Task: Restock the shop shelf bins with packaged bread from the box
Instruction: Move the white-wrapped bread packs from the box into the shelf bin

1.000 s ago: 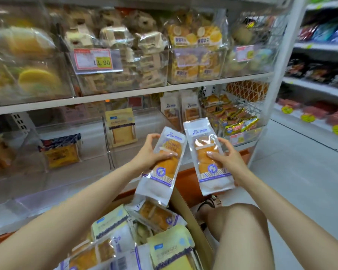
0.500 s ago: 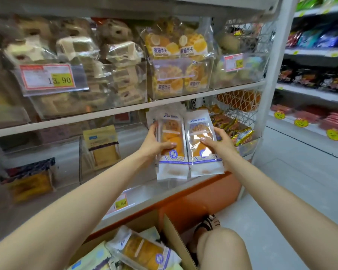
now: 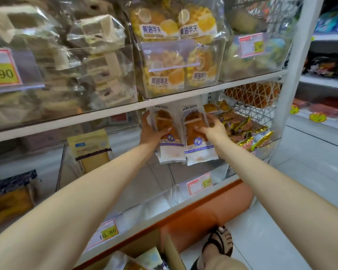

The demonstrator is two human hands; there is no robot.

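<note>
Both hands point(image 3: 151, 132) point(image 3: 213, 131) outstretched, gripping

Head view: the left hand point(image 3: 152, 132) grips the left bread packet point(image 3: 171, 147); the right hand point(image 3: 214, 130) grips the right bread packet point(image 3: 198, 148) at its 3 o'clock, both upright over a clear bin point(image 3: 220, 171). The cardboard box point(image 3: 173, 254) is at 6 o'clock.

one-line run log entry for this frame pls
phase: placing | left hand: grips left bread pack | right hand: grips right bread pack | where: side by side above clear bin

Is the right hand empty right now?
No, the right hand grips a bread pack; the left hand grips a second pack beside it.
</note>
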